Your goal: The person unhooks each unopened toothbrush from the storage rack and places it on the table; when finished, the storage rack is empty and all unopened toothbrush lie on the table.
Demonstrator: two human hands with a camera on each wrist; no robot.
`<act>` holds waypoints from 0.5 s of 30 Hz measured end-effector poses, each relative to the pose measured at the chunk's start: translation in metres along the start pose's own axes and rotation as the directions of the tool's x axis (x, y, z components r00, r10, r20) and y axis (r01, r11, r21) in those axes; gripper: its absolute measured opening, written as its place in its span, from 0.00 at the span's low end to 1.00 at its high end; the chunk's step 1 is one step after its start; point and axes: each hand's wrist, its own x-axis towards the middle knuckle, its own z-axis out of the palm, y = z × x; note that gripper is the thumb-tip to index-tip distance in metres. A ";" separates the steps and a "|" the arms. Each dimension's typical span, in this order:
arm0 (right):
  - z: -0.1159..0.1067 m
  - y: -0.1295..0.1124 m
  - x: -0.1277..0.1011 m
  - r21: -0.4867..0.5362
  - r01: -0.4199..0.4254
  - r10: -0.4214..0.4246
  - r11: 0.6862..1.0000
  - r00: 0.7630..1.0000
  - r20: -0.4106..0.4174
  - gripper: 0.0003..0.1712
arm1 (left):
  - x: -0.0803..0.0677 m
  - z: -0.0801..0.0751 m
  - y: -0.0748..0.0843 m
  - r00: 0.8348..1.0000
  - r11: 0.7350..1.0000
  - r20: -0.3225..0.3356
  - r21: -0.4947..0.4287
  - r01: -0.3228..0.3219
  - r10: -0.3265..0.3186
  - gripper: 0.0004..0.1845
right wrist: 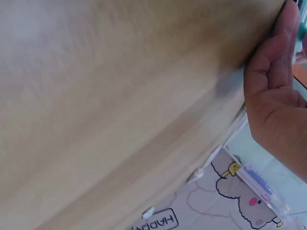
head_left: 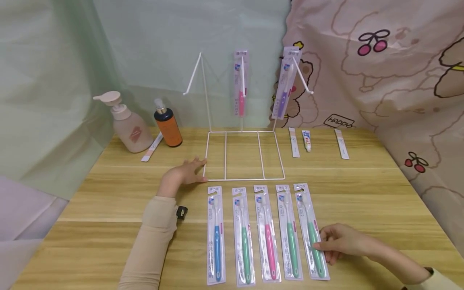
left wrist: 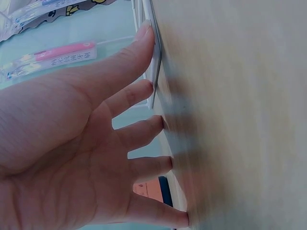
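Head view: the left hand [head_left: 183,174] lies flat on the wooden table [head_left: 108,209], fingers straight and relaxed, fingertips touching the near-left corner of the white wire rack [head_left: 243,155]; the left wrist view shows the fingertips [left wrist: 146,33] against the wire. The right hand [head_left: 342,241] rests its fingertips on the lower part of the rightmost green toothbrush pack [head_left: 312,231]; whether it pinches the pack cannot be told. Four more packs lie just left of that hand. Two packs hang from the rack's hooks, beyond both hands.
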 end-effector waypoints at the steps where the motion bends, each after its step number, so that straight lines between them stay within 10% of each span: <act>1: 0.000 -0.001 0.000 -0.022 0.002 -0.002 1.000 1.000 -0.004 0.16 | 0.000 0.000 0.000 1.000 1.000 0.000 0.002 -0.001 0.001 0.41; 15: -0.029 -0.025 0.024 -0.257 0.073 -0.103 0.964 0.989 -0.106 0.20 | -0.001 0.000 0.001 1.000 1.000 -0.004 0.001 0.018 -0.018 0.40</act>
